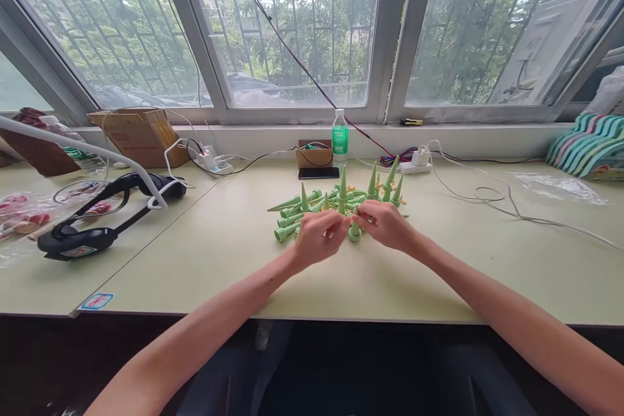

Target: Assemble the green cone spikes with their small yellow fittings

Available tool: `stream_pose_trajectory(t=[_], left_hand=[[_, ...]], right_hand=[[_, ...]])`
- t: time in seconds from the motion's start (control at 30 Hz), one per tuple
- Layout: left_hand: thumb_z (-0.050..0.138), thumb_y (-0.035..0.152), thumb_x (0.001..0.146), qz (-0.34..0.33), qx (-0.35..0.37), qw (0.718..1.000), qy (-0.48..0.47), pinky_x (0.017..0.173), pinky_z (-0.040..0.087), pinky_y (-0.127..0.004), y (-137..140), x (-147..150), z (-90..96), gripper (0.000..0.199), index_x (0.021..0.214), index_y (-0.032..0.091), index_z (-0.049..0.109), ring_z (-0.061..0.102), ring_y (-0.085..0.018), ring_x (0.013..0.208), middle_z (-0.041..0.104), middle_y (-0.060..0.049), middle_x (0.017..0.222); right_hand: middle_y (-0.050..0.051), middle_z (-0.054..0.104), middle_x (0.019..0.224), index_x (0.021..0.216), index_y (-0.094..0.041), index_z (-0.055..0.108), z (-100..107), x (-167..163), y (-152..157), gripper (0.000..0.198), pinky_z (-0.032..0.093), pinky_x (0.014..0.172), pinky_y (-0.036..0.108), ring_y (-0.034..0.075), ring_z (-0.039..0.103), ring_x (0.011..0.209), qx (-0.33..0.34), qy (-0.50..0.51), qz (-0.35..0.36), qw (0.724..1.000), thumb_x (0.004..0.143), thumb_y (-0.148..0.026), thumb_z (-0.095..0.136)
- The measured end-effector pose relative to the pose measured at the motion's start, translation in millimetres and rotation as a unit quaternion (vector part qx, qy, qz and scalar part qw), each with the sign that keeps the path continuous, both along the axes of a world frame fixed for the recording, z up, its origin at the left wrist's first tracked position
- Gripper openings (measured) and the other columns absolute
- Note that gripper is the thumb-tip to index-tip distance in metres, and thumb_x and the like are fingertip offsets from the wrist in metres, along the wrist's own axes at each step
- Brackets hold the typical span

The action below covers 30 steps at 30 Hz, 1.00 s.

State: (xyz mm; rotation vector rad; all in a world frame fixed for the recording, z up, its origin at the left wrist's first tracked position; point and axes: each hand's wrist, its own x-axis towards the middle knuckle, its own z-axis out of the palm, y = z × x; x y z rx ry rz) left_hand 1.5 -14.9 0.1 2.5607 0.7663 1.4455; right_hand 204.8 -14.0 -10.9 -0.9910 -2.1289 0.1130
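Near the middle of the table, a heap of pale green plastic spikes (342,192) with small yellow valve-like pieces lies in front of me; some stand point up, others lie on their sides. My right hand (385,224) pinches the tip of one upright green spike (355,233), whose wide round base rests on the table at the front of the heap. Close beside it on the left, my left hand (319,236) is closed with curled fingers. Whatever its fingertips hold, if anything, is hidden. Hollow green tubes (285,233) lie just left of that hand.
Behind the heap are a phone (318,173), a small open cardboard box (314,155) and a green-labelled bottle (340,136). A black headset (97,227) lies at left before a larger carton (139,136). White cables (507,201) cross the right side near teal hangers (585,146).
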Motion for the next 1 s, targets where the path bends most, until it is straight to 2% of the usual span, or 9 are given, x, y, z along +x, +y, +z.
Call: stream_pose_trajectory(t=[0.03,0.1,0.13,0.23,0.33,0.43,0.57,0.73,1.0], left_hand=[[0.049,0.031,0.094,0.071,-0.004,0.995,-0.071,0.05,0.037,-0.023,2.9,-1.7,5.0,0.034,0.062,0.019,0.049,0.042,-0.009,0.048,0.047,0.003,0.052],[0.056,0.033,0.091,0.141,-0.042,0.978,-0.147,0.052,0.042,-0.021,9.0,-5.0,13.6,0.018,0.08,0.019,0.055,0.05,-0.008,0.051,0.056,0.002,0.067],[0.061,0.035,0.088,0.151,-0.073,0.974,-0.153,0.05,0.042,-0.02,11.9,-6.4,16.4,0.017,0.09,0.019,0.056,0.052,-0.007,0.052,0.06,0.002,0.078],[0.071,0.04,0.081,0.155,-0.133,0.972,-0.117,0.056,0.048,-0.023,19.0,-8.9,16.2,0.043,0.113,0.02,0.051,0.053,-0.004,0.05,0.063,-0.004,0.107],[0.071,0.044,0.081,0.147,-0.201,0.967,-0.056,0.061,0.05,-0.026,23.9,-8.2,6.3,0.054,0.123,0.02,0.047,0.054,-0.006,0.05,0.063,-0.007,0.114],[0.07,0.045,0.082,0.155,-0.226,0.962,-0.003,0.068,0.05,-0.03,27.8,-6.3,-4.0,0.046,0.116,0.018,0.053,0.058,-0.012,0.057,0.066,-0.003,0.091],[0.063,0.043,0.087,0.135,-0.218,0.967,0.011,0.058,0.042,-0.026,32.4,-6.1,-9.8,0.026,0.086,0.018,0.057,0.054,-0.013,0.055,0.059,0.001,0.069],[0.059,0.041,0.088,0.131,-0.21,0.969,0.013,0.053,0.036,-0.025,34.6,-7.4,-10.6,0.033,0.067,0.019,0.047,0.046,-0.011,0.051,0.05,0.003,0.057],[0.06,0.04,0.087,0.106,-0.205,0.973,-0.029,0.05,0.037,-0.024,32.5,-8.1,-1.7,0.033,0.064,0.019,0.049,0.048,-0.012,0.051,0.05,0.002,0.056]], right_hand=[[0.001,0.055,0.068,0.07,-0.02,0.052,-0.2,0.8,0.2,0.034,0.04,0.059,0.027,0.014,0.048,0.06,-0.005,-0.007,-0.001,1.0,0.099,-0.038,0.051],[0.001,0.056,0.067,0.069,-0.02,0.053,-0.7,1.9,-0.3,0.037,0.04,0.058,0.027,0.014,0.049,0.058,-0.014,-0.024,-0.005,1.0,0.099,-0.041,0.049],[0.002,0.057,0.067,0.069,-0.02,0.054,-0.8,2.3,-1.1,0.038,0.04,0.058,0.027,0.014,0.049,0.058,-0.014,-0.029,-0.01,0.999,0.099,-0.043,0.049],[0.003,0.061,0.07,0.075,-0.02,0.058,1.8,4.3,-5.2,0.037,0.041,0.058,0.027,0.014,0.051,0.058,0.011,0.007,-0.039,0.999,0.1,-0.045,0.047],[0.004,0.063,0.072,0.082,-0.02,0.06,8.3,7.5,-7.9,0.033,0.041,0.059,0.026,0.014,0.053,0.058,0.059,0.084,-0.102,0.989,0.101,-0.043,0.045],[0.002,0.063,0.071,0.091,-0.019,0.06,13.5,11.4,-5.7,0.028,0.041,0.057,0.027,0.013,0.052,0.053,0.031,0.119,-0.156,0.98,0.098,-0.043,0.048],[0.0,0.063,0.069,0.095,-0.019,0.062,11.1,15.7,2.5,0.026,0.04,0.055,0.027,0.013,0.05,0.049,-0.06,0.076,-0.143,0.985,0.091,-0.044,0.057],[0.0,0.064,0.065,0.071,-0.02,0.055,6.4,14.4,8.3,0.03,0.04,0.055,0.027,0.012,0.049,0.048,-0.115,0.06,-0.101,0.986,0.089,-0.044,0.057],[-0.001,0.059,0.064,0.065,-0.02,0.05,21.1,14.5,5.9,0.036,0.037,0.052,0.027,0.011,0.045,0.048,-0.079,0.078,-0.106,0.988,0.089,-0.045,0.056]])
